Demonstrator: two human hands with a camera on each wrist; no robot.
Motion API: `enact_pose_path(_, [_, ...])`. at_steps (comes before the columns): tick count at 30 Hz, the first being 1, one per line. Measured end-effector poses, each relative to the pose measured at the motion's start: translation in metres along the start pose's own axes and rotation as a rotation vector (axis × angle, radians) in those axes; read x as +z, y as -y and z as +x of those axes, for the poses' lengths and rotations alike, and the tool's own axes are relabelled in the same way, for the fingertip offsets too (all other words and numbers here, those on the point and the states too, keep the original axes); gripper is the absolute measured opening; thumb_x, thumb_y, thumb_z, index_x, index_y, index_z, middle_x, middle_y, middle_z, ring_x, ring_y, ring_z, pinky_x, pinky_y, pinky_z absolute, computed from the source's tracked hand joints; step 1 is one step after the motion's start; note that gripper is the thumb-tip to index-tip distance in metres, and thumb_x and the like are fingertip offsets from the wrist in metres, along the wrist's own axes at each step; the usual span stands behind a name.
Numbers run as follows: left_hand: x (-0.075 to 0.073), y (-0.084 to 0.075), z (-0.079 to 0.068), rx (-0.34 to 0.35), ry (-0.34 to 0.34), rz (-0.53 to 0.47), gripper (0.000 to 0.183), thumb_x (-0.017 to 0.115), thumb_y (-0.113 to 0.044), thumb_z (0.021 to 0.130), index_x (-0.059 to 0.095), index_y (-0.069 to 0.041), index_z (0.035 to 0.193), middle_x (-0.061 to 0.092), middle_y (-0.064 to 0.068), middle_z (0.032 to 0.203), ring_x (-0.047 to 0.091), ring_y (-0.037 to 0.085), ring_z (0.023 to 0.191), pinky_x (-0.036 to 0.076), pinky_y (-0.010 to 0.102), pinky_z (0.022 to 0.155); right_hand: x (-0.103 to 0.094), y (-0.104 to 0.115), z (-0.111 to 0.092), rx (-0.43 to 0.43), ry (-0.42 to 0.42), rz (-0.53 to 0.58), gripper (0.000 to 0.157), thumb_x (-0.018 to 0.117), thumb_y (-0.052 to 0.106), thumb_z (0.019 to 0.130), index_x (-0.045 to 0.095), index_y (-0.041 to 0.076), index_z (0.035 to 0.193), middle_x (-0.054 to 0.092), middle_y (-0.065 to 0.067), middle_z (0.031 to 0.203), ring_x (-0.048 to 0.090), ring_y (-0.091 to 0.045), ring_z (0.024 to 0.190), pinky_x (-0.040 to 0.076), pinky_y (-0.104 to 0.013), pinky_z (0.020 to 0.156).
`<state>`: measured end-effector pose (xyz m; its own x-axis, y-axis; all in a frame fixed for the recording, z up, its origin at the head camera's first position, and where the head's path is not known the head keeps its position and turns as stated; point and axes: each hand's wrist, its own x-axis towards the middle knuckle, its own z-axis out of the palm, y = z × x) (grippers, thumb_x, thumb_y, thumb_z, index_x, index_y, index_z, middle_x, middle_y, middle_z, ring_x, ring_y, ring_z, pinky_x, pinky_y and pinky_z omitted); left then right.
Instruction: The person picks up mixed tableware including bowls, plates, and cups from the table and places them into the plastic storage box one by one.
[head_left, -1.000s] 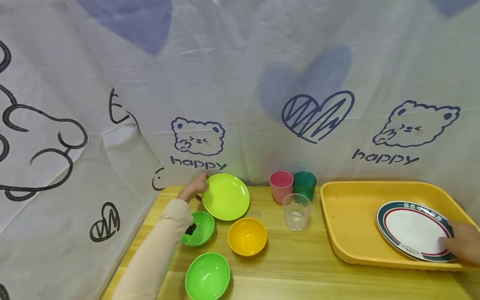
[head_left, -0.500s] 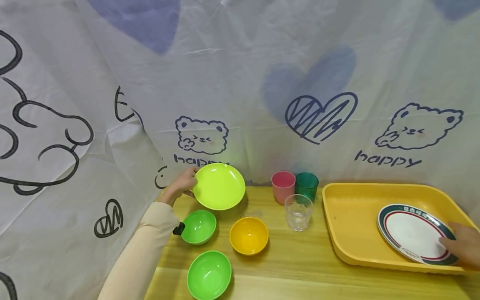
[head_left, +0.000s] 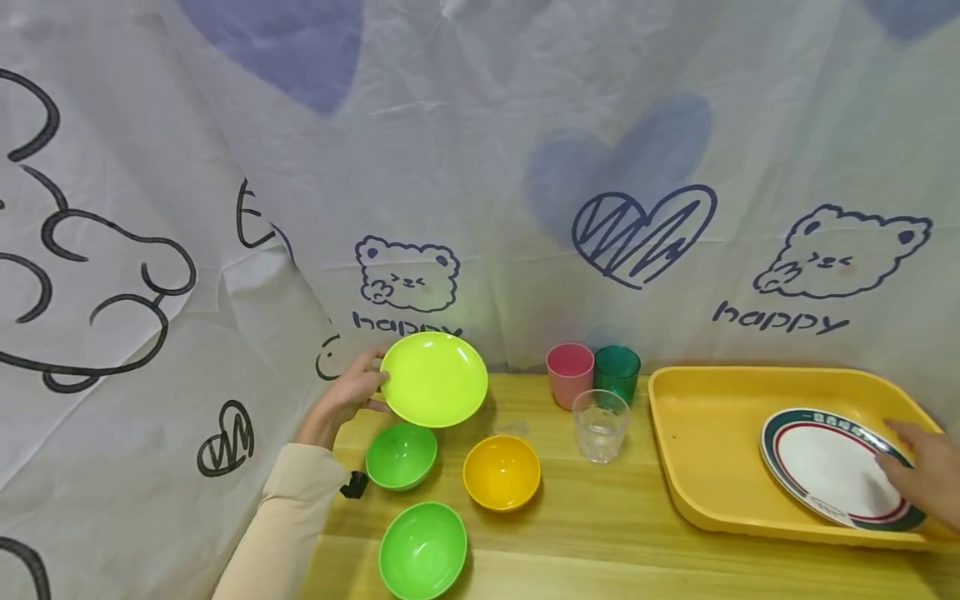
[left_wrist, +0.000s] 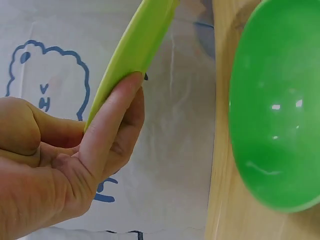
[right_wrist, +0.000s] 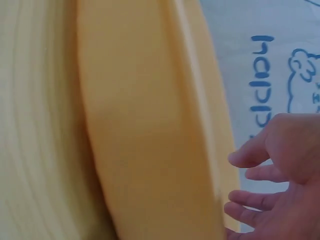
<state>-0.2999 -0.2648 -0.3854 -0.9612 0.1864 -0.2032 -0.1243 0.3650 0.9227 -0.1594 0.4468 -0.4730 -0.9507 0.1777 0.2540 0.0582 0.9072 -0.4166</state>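
My left hand [head_left: 351, 390] pinches the left edge of a yellow-green plate [head_left: 435, 379], which is raised above the back left of the table. The left wrist view shows this plate [left_wrist: 131, 52] edge-on, between thumb and fingers. Just below it, a green bowl [head_left: 401, 457] sits on the table. At the far right, a white plate [head_left: 828, 467] with a dark green rim and a red ring lies in a yellow tray [head_left: 708, 467]. My right hand [head_left: 926, 473] is over this plate's right edge. Its fingers look loose and apart in the right wrist view, holding nothing.
Another green bowl [head_left: 423, 550] and an orange bowl [head_left: 501, 472] stand on the wooden table [head_left: 585, 533]. Pink [head_left: 570, 379], dark green [head_left: 618, 375] and clear cups [head_left: 600, 429] stand left of the tray. A patterned cloth [head_left: 487, 167] hangs behind.
My left hand has lifted the yellow-green plate off the table and moved it slightly left. My right hand has let go of the white plate's edge and risen a little.
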Motion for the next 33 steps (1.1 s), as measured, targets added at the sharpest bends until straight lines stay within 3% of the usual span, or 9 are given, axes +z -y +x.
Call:
enact_pose_path(5, [0.006,0.008,-0.010,0.056,-0.045,-0.080,0.045,0.031,-0.001,0.107,0.027,0.004,0.151,0.052,0.034,0.124,0.066,0.021,0.084,0.064,0.039,0.072,-0.009,0.018,0.001,0.072,0.004,0.053,0.063,0.057,-0.004,0.095,0.025,-0.021,0.146,0.034,-0.051,0.128,0.035,-0.065,0.114,0.034,-0.078,0.097])
enact_pose_path(9, [0.012,0.010,-0.020,0.069,-0.091,-0.140,0.049,0.030,-0.004,0.108,0.023,0.001,0.157,0.050,0.031,0.124,0.065,0.020,0.085,0.063,0.037,0.071,-0.017,0.026,0.000,0.064,0.008,0.088,0.068,0.056,0.001,0.101,0.016,-0.015,0.153,0.027,-0.050,0.138,0.030,-0.065,0.120,0.028,-0.080,0.101])
enact_pose_path(16, [0.017,0.006,-0.038,0.110,-0.118,-0.183,0.049,0.034,-0.008,0.110,0.027,-0.003,0.159,0.057,0.024,0.116,0.067,0.018,0.083,0.063,0.033,0.065,-0.015,0.038,0.001,0.040,-0.032,0.135,0.068,0.054,0.019,0.107,0.017,-0.010,0.157,0.029,-0.048,0.143,0.034,-0.065,0.120,0.035,-0.079,0.097])
enact_pose_path(22, [0.017,0.002,-0.051,0.135,-0.150,-0.259,0.050,0.034,-0.008,0.111,0.025,-0.005,0.160,0.060,0.024,0.118,0.070,0.019,0.087,0.064,0.035,0.069,-0.013,0.070,0.000,-0.034,-0.047,0.254,0.068,0.060,0.015,0.104,0.024,-0.011,0.155,0.031,-0.044,0.150,0.038,-0.066,0.123,0.037,-0.079,0.088])
enact_pose_path(27, [0.026,0.005,-0.056,0.143,-0.180,-0.335,0.051,0.033,-0.008,0.111,0.023,-0.008,0.161,0.060,0.021,0.118,0.071,0.019,0.087,0.063,0.034,0.071,-0.014,0.093,-0.001,0.025,-0.066,0.282,0.070,0.059,0.014,0.105,0.019,-0.007,0.158,0.026,-0.039,0.156,0.034,-0.064,0.131,0.037,-0.079,0.092])
enact_pose_path(33, [0.031,0.007,-0.060,0.152,-0.201,-0.404,0.052,0.035,-0.009,0.111,0.023,-0.010,0.161,0.062,0.012,0.113,0.070,0.019,0.092,0.063,0.034,0.073,-0.011,0.102,0.000,0.116,-0.090,0.308,0.072,0.054,0.019,0.107,0.012,0.000,0.162,0.021,-0.037,0.160,0.028,-0.061,0.139,0.035,-0.077,0.099])
